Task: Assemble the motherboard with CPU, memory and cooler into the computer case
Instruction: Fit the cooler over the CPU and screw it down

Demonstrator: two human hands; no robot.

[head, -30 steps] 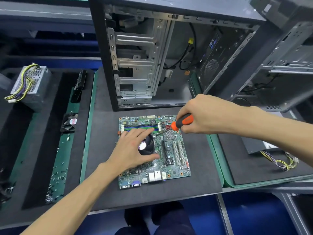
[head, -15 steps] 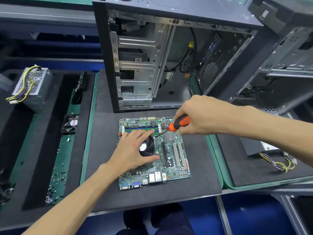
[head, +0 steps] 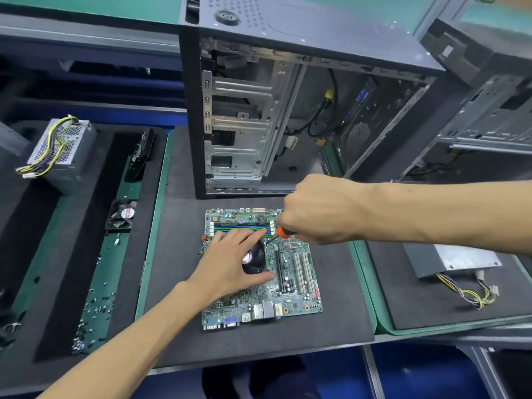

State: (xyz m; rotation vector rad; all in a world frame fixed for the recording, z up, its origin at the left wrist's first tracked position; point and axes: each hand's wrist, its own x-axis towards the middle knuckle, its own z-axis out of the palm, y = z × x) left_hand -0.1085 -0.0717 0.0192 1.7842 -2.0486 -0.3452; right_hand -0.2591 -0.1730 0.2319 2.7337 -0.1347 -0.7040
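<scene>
I steady the cooler (head: 254, 259) with flat left hand (head: 230, 262), right hand (head: 319, 208) gripping screwdriver (head: 283, 231) at one o'clock; motherboard (head: 299, 283) remains outside case (head: 302, 110)

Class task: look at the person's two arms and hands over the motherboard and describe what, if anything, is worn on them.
Nothing is worn. The left hand and right hand are bare, with no gloves, rings, watch or wrist strap in view. Both forearms are bare too, with no sleeve showing up to the edge of the picture.

Motherboard (head: 260, 295) on mat (head: 178, 283) — case (head: 288, 110) behind it.
</scene>
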